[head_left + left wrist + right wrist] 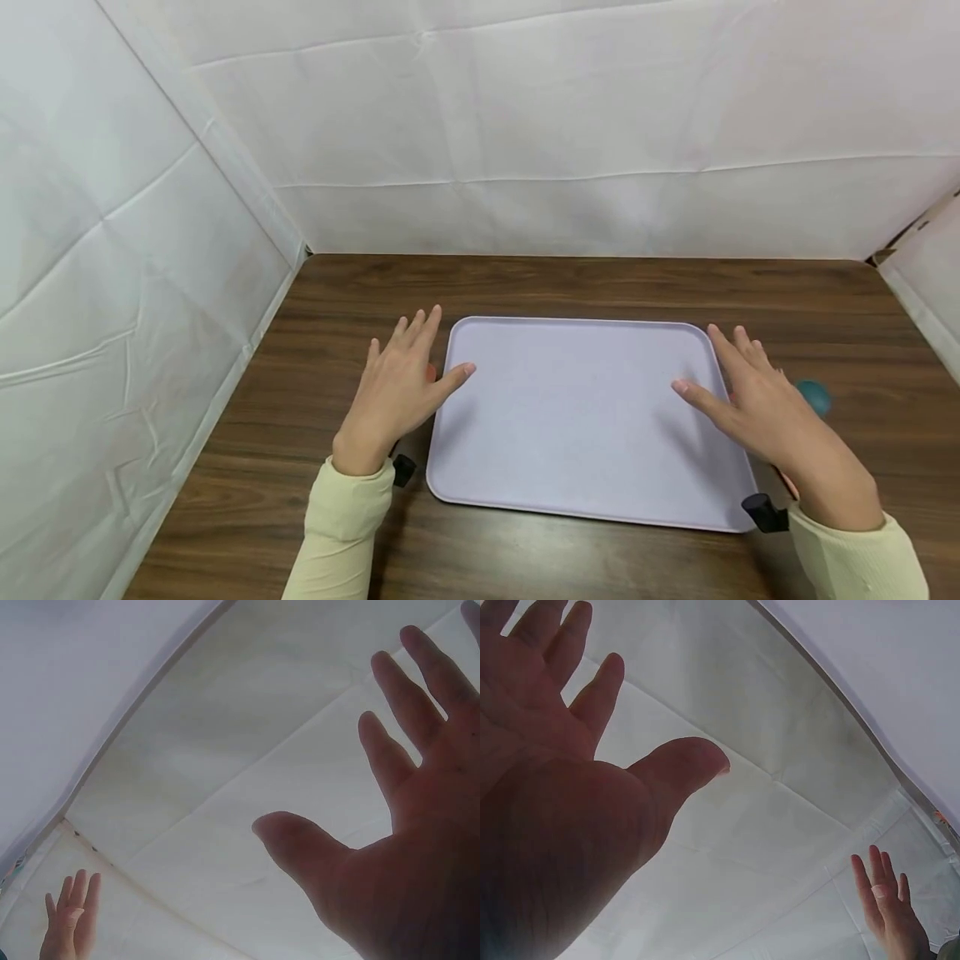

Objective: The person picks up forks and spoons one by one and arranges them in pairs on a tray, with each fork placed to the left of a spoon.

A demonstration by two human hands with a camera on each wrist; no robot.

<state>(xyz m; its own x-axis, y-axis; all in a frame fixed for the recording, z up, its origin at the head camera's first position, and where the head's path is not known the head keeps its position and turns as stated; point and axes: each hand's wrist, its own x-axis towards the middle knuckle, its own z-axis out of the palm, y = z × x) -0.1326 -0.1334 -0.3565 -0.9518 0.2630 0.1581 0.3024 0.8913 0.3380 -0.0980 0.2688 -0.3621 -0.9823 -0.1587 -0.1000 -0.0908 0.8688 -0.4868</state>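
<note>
A pale lavender tray [585,417] with rounded corners and a low rim lies flat on the wood-grain table. My left hand [393,379] is held by the tray's left edge, fingers spread, its thumb overlapping the rim in the head view. On the opposite side, my right hand [772,408] is spread the same way, thumb pointing inward over the tray. Neither hand holds anything. Both palms face forward and down in the head view. In the left wrist view the left hand [420,795] shows bare fingers; in the right wrist view the right hand [577,765] does too.
Partly hidden behind the left hand is a small orange-red thing [431,372]. A teal round thing [814,397] shows beyond the right hand. White sheeting [525,125] walls the dark brown table [585,287] at the back and sides. A small black camera [763,512] juts from the right wrist.
</note>
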